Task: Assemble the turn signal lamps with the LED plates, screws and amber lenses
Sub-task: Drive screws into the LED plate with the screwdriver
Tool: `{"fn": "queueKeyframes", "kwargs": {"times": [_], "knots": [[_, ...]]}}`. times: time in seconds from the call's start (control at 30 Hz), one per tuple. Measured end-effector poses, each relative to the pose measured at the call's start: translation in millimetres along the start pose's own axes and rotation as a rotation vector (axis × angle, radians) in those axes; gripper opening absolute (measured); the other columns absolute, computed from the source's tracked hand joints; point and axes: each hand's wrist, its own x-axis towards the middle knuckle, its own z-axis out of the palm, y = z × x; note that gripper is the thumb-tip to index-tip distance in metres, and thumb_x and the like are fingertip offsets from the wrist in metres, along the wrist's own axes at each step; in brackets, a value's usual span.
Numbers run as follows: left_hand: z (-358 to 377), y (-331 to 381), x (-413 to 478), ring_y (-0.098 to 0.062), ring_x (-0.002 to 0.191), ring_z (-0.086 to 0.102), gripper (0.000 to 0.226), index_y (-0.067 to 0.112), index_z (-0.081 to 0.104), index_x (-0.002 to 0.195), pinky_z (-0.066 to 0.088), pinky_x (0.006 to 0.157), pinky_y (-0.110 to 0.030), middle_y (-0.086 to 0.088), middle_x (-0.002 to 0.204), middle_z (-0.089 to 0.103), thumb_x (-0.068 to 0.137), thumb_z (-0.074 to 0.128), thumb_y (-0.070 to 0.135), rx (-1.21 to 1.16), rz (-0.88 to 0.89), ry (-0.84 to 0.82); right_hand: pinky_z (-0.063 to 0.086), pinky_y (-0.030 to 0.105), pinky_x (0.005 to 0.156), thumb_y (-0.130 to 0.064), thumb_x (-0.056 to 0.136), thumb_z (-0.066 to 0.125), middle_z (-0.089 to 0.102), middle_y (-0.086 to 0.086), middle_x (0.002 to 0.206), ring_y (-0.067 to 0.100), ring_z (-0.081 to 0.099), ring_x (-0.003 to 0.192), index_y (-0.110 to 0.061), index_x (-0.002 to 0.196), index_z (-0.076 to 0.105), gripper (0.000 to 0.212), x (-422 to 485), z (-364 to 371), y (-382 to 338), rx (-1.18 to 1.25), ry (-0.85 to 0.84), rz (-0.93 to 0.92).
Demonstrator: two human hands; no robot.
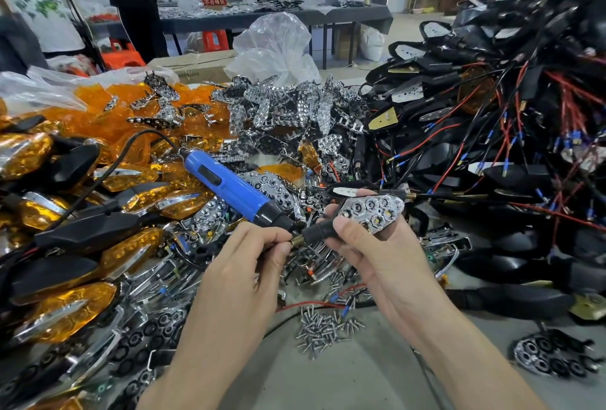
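At centre, above the bench (344,377), the left hand (249,258) curls round the black nose of a blue driver (226,186), whose tip lies just beside the stem of a lamp (319,232). The right hand (377,255) grips that stem, thumb on top; a chrome LED plate (372,211) sits in the lamp, facing up. Loose screws (324,327) lie below the hands; amber lenses (98,121) are heaped at left, wired housings (492,134) at right.

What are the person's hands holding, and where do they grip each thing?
The left hand grips the blue electric screwdriver near its black nose; the right hand holds a lamp by its black stem.
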Motion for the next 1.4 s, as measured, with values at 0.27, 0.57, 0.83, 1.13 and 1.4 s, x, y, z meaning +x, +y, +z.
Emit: {"fn": "queueKeyframes", "kwargs": {"times": [0.27, 0.57, 0.83, 1.13, 1.4], "knots": [[-0.2, 3.9, 1.0, -0.002, 0.091, 0.057, 0.016, 0.031, 0.063, 0.1, 0.04, 0.074, -0.006, 0.021, 0.095, 0.054, 0.097, 0.049, 0.036, -0.003, 0.005, -0.006, 0.058, 0.025, 0.081, -0.015, 0.083, 0.075, 0.077, 0.008, 0.113, 0.023, 0.073, 0.108, -0.031, 0.106, 0.072, 0.028, 3.4, -4.9, 4.1, -0.031, 0.002, -0.006], [-0.9, 7.8, 0.4, 0.0, 0.093, 0.058, 0.02, 0.028, 0.064, 0.101, 0.043, 0.076, -0.008, 0.022, 0.095, 0.055, 0.095, 0.049, 0.038, -0.006, -0.011, -0.03, 0.058, 0.025, 0.08, -0.015, 0.082, 0.075, 0.077, 0.009, 0.111, 0.023, 0.074, 0.105, -0.011, 0.116, 0.064, 0.036, 3.4, -7.6, 4.8, -0.076, 0.03, -0.034], [-0.2, 7.2, -0.2, 0.001, 0.091, 0.058, 0.019, 0.028, 0.065, 0.101, 0.043, 0.075, -0.007, 0.022, 0.094, 0.056, 0.094, 0.05, 0.038, 0.019, -0.004, -0.036, 0.058, 0.026, 0.079, -0.013, 0.081, 0.075, 0.077, 0.009, 0.11, 0.025, 0.074, 0.105, -0.009, 0.118, 0.063, 0.039, 2.5, -8.5, 3.3, -0.063, 0.022, -0.033], [1.2, 4.6, 0.4, -0.003, 0.089, 0.059, 0.016, 0.03, 0.062, 0.1, 0.046, 0.072, -0.019, 0.022, 0.095, 0.054, 0.095, 0.049, 0.038, 0.033, 0.016, -0.03, 0.058, 0.025, 0.08, -0.014, 0.082, 0.075, 0.077, 0.009, 0.111, 0.023, 0.074, 0.106, -0.015, 0.115, 0.065, 0.034, 2.4, -8.0, 2.3, -0.057, 0.026, -0.018], [-0.1, 6.0, -0.1, -0.004, 0.088, 0.061, 0.018, 0.033, 0.061, 0.101, 0.048, 0.073, -0.023, 0.02, 0.094, 0.058, 0.094, 0.048, 0.043, 0.035, -0.029, -0.019, 0.061, 0.028, 0.07, -0.032, 0.075, 0.081, 0.075, 0.019, 0.113, 0.028, 0.075, 0.099, -0.009, 0.111, 0.067, 0.046, 5.4, -1.2, -4.6, 0.144, 0.085, 0.119]]}}
